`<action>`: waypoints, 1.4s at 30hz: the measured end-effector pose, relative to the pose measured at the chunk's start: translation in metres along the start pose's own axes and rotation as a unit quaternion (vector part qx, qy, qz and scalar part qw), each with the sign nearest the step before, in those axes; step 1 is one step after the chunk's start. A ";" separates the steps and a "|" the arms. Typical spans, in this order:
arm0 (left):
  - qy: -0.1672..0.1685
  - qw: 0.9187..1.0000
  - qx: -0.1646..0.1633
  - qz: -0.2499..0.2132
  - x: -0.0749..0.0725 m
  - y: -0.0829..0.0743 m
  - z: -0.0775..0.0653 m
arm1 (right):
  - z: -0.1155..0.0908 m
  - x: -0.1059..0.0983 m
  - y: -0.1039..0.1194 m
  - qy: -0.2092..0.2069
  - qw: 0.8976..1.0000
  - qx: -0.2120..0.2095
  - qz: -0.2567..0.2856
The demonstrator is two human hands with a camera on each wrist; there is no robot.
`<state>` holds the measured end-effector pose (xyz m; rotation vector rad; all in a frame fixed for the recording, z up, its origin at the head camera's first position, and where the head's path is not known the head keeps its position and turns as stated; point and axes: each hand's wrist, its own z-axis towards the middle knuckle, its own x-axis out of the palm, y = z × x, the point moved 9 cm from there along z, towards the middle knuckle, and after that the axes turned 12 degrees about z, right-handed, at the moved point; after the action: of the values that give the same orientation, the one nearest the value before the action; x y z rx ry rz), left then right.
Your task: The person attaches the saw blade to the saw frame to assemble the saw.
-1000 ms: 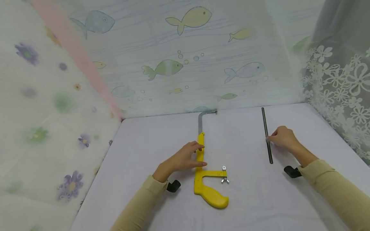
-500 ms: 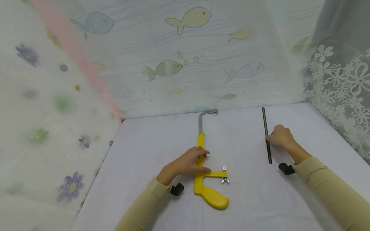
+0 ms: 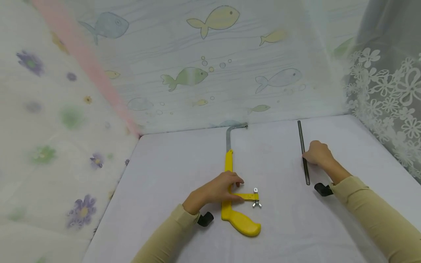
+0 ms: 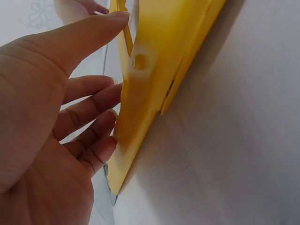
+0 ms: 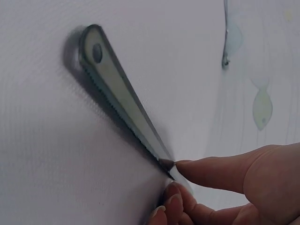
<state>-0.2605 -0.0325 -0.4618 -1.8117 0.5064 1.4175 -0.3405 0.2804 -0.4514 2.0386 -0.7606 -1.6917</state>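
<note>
A hacksaw frame [image 3: 228, 159] lies on the white table, with a yellow handle [image 3: 245, 223], a grey metal front arm [image 3: 228, 140] and a wing nut [image 3: 257, 205] on its side arm. My left hand [image 3: 217, 188] is over the frame near that side arm, thumb and fingers apart. In the left wrist view, its fingertips [image 4: 110, 143] are right at the edge of the yellow frame [image 4: 159, 42]. My right hand [image 3: 318, 153] pinches a dark hacksaw blade [image 3: 300, 137] near its middle. The right wrist view shows the blade's toothed edge and end hole [image 5: 97, 53].
White cloth covers the table [image 3: 171, 164]. A fish-print curtain [image 3: 230, 84] hangs along the back edge, a flowered one [image 3: 59, 153] on the left, and grey lace [image 3: 388, 91] on the right. Black wrist cameras [image 3: 205, 219] sit by both sleeves.
My left hand has slid nearer along the yellow frame and slightly right, toward the side arm. My right forearm has shifted a little left while its hand stays at the blade. The hacksaw has not moved.
</note>
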 end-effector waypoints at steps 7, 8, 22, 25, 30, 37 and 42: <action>0.004 1.000 0.019 -0.005 0.002 -0.010 0.003 | -0.001 0.000 0.000 -0.004 1.000 0.009 0.002; 0.007 1.000 0.021 -0.007 0.002 -0.012 0.003 | -0.001 0.000 0.000 -0.006 1.000 0.009 0.003; 0.007 0.999 0.046 -0.015 0.008 -0.021 0.007 | 0.001 -0.002 0.000 -0.016 1.000 0.004 0.014; 0.012 0.999 0.048 -0.021 0.010 -0.023 0.008 | 0.002 -0.002 0.000 -0.016 1.000 0.002 0.020; 0.022 0.998 0.041 -0.034 0.012 -0.025 0.008 | 0.003 0.001 -0.001 -0.005 0.999 0.006 0.041; 0.031 0.999 0.027 -0.028 0.014 -0.027 0.009 | 0.003 0.003 -0.003 0.010 0.996 0.003 0.085; 0.038 0.999 0.023 -0.017 0.018 -0.027 0.010 | 0.002 0.004 -0.005 0.023 0.994 0.008 0.111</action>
<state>-0.2421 -0.0051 -0.4711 -1.8347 0.5393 1.3084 -0.3409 0.2819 -0.4581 1.9157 -0.9490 -1.5143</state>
